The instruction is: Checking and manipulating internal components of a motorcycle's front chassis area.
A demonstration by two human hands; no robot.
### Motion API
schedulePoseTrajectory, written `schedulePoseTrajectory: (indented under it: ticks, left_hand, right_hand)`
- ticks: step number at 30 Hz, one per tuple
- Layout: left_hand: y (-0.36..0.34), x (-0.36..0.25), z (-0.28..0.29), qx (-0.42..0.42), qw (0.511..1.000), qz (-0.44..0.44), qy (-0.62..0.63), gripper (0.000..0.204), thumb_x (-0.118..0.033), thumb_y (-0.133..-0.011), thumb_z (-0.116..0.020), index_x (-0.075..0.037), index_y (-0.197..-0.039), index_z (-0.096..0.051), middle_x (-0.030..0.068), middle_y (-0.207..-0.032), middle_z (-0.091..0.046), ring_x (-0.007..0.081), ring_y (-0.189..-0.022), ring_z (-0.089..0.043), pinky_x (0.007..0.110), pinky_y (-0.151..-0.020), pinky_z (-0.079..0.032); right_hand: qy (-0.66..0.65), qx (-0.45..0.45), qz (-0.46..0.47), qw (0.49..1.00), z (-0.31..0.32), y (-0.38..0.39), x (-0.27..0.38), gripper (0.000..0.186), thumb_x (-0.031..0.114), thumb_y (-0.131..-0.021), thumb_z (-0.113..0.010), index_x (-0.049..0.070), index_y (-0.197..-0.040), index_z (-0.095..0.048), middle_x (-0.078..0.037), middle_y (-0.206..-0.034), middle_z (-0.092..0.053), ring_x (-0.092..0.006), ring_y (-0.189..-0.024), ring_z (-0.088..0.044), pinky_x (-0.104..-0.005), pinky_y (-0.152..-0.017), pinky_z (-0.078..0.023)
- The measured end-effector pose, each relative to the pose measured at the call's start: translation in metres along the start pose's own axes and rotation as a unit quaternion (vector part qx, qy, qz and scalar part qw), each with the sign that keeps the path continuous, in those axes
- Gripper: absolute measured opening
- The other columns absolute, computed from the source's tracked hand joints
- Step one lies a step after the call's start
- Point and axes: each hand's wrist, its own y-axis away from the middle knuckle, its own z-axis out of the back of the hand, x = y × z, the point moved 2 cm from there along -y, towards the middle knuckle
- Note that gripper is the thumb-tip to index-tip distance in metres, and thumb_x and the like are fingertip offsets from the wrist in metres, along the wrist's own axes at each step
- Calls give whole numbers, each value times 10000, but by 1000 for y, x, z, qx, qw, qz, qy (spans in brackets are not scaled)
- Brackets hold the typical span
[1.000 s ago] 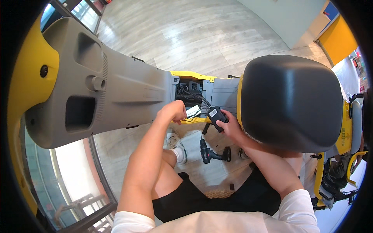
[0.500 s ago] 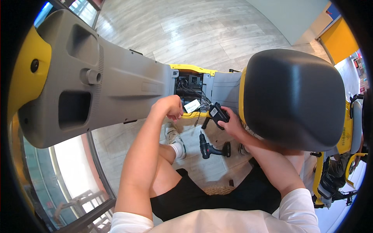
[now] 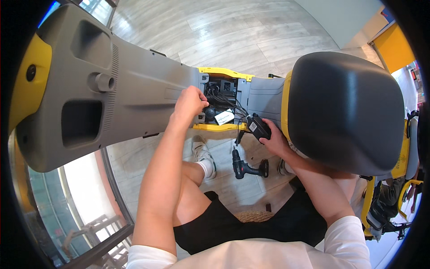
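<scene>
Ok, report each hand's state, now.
Left hand: half-closed; cannot tell whether it holds anything.
Right hand: closed, holding the black box.

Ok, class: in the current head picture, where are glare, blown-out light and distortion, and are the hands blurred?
Head view: glare streaks the floor at upper left, and its seams bow slightly; head view: the lower-left window is blown nearly white; head view: a sheen lies on the seat; head view: left hand and right hand show no obvious motion blur.
</scene>
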Motion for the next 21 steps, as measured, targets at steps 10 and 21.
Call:
schedulePoseTrajectory:
  ticks: [10, 21]
  left_hand:
    - [-5, 7, -23, 200, 963, -104, -145, 125, -127, -687, -735, -61, -793, -724, 100, -737, -690, 199, -658, -628, 362, -624, -505]
    - [6, -2, -38, 322, 933, -53, -149, 215, -57, -541, -878, 2, -620, -687, 66, -610, -673, 115, -530, -612, 298, -519, -486]
  right_hand:
    - [5, -27, 98, 995, -15, 5, -9, 659, -32, -665, -623, 12, -1298, -444, -169, -1197, -555, -265, -1189, -513, -363, -1010, -394]
    - [-4, 108, -51, 993, -28, -7, -54, 338, 137, -875, -474, 6, -1175, -560, -198, -1201, -557, -299, -1101, -521, -415, -986, -367]
